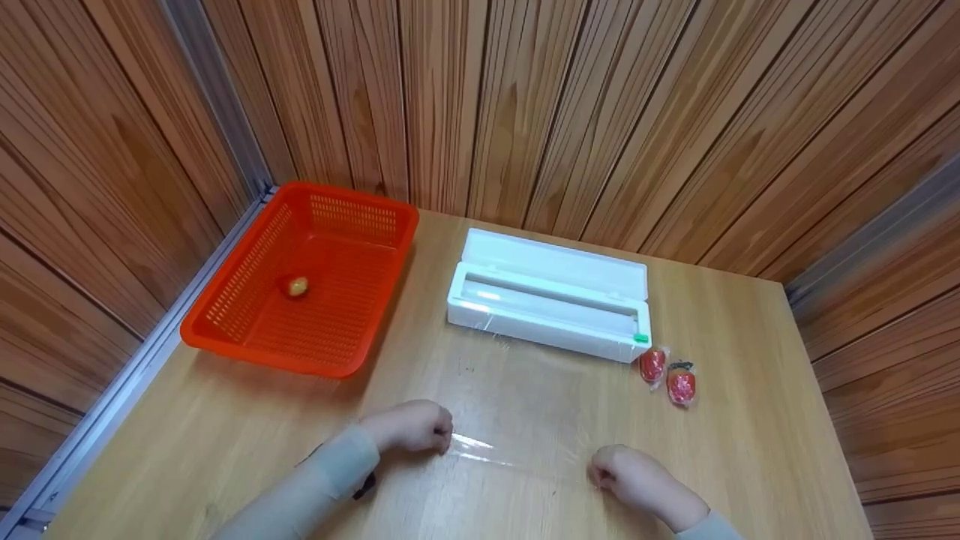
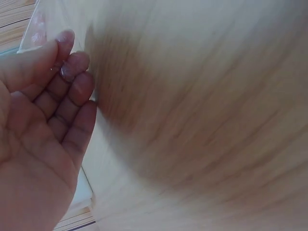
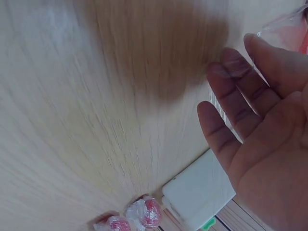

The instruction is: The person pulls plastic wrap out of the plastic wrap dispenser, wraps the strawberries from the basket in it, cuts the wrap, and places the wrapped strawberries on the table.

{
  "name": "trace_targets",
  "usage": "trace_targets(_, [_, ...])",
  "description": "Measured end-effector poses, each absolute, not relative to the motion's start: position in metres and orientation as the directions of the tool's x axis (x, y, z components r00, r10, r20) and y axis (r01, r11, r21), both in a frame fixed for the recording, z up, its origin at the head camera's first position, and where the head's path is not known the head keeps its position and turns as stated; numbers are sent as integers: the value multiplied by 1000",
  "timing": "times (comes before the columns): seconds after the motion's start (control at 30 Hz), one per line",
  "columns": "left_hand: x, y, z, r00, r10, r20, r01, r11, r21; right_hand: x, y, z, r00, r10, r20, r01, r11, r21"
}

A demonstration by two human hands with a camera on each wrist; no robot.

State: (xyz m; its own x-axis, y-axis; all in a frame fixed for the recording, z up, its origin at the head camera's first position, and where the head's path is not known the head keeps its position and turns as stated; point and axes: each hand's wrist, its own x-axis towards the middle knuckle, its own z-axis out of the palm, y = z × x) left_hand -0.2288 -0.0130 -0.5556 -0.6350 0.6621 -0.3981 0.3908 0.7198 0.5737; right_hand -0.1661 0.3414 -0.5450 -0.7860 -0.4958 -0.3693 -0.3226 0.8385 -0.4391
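Observation:
A thin sheet of clear cling film (image 1: 476, 448) stretches toward me from a white film dispenser (image 1: 551, 341), its lid raised and the roll inside. My left hand (image 1: 414, 426) pinches the film's near left corner between thumb and fingers. At the near right corner, my right hand (image 1: 637, 478) holds the film; in the right wrist view it runs over the fingertips (image 3: 236, 67). Two small red items wrapped in film (image 1: 652, 365) lie beside the dispenser's right end, one with a dark leafy top.
An orange-red basket (image 1: 390, 292) stands at the back left with a small yellowish item (image 1: 298, 286) in it. A green slider (image 1: 641, 338) sits on the dispenser's right end. Wood-panelled walls (image 1: 510, 112) border the table at the back and sides.

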Motion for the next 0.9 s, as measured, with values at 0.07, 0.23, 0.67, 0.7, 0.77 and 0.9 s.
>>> trace_targets(0.07, [-228,-14,-558,-643,666,-377,410,716,566,-166,341,-547,-795,-490,-358,-332,845,-419])
trace_targets(0.23, [-225,-18,-562,-666,672,-323,448,707,547,-162,340,-553,-811,-455,-367,-311,867,-388])
trace_targets(0.67, [-215,-29,-565,-630,762,-151,577,589,566,-152,340,-554,-848,-402,-346,-255,881,-399])
trace_targets(0.7, [-215,-29,-566,-627,765,-143,585,584,562,-151,340,-555,-851,-394,-348,-244,883,-402])
trace_targets(0.77, [-213,-31,-568,-629,766,-129,594,581,556,-150,340,-556,-858,-369,-358,-212,888,-408])
trace_targets(0.9, [-210,-33,-572,-628,774,-79,635,568,523,-148,340,-558,-877,-310,-367,-148,901,-408])
